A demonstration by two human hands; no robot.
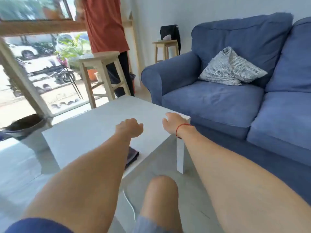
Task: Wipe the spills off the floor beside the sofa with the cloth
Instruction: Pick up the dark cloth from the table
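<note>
Left hand (130, 126) out over the white bench (94, 130), fingers curled into a loose fist, nothing in them. Right hand (173, 121) on the bench's far corner, fingers bent over the edge, hidden, so I cannot tell their grip. Dark cloth (133, 155) lies folded on the bench under the left forearm. Blue sofa (235, 105) right.

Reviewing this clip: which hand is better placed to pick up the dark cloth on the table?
Left, probably. The dark cloth lies beside the left forearm, near the table edge; the left hand is empty. The right hand is at the far corner.
</note>
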